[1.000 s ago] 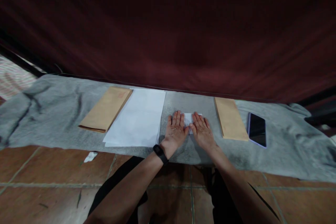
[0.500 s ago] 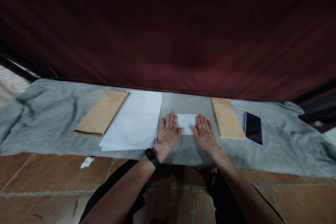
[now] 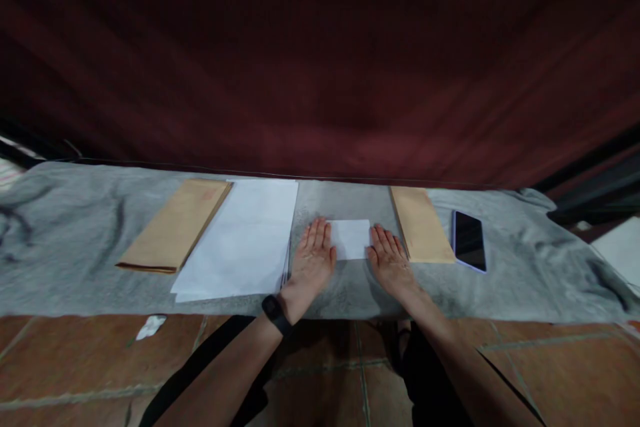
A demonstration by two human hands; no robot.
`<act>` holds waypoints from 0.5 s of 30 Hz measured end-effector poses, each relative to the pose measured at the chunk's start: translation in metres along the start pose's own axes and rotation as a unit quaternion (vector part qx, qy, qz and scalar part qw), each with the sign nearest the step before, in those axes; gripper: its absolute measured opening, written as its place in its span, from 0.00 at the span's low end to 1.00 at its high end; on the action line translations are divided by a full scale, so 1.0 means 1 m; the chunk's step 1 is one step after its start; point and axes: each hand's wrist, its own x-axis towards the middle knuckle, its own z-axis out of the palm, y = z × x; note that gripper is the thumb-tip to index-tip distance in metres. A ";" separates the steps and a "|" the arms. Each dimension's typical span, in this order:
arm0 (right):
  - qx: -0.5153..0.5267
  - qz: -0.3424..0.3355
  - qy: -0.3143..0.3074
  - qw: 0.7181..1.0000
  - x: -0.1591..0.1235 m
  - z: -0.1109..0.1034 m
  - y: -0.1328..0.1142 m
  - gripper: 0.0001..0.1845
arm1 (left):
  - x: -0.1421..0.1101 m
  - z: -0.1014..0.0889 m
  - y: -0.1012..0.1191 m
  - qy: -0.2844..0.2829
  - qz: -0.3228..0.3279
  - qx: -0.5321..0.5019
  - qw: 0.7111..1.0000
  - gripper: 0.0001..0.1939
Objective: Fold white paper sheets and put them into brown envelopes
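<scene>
A small white rectangle of paper (image 3: 351,239), which looks folded, lies flat on the grey cloth between my hands. My left hand (image 3: 313,255) rests palm down at its left edge, fingers stretched forward and side by side, with a black band on the wrist. At the right edge of the paper, my right hand (image 3: 391,260) lies flat too, fingers extended. Neither hand grasps anything. To the left of my left hand is a stack of white paper sheets (image 3: 240,240). Close to my right hand lies a brown paper envelope (image 3: 423,225).
A pile of brown envelopes (image 3: 175,227) lies at the far left of the grey cloth (image 3: 75,240). A phone (image 3: 469,241) in a purple case is on the right. Behind hangs a dark red curtain (image 3: 320,80). Crumpled white tissue (image 3: 151,327) lies on the tiled floor.
My hands have slid slightly outward from over the small paper to its side edges, so more of it shows. The camera view has shifted a little.
</scene>
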 end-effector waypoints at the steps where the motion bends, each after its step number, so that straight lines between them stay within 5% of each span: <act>1: 0.002 -0.001 -0.002 1.000 0.000 -0.001 0.000 0.30 | -0.001 0.000 0.006 -0.004 0.032 -0.016 0.999 0.30; 6: 0.016 0.002 -0.010 1.000 0.001 -0.004 0.004 0.29 | -0.013 0.009 0.032 -0.030 0.161 -0.072 0.984 0.30; 15: 0.056 -0.003 0.008 0.998 0.005 -0.003 0.013 0.28 | -0.013 0.009 0.028 -0.030 0.139 -0.056 0.988 0.34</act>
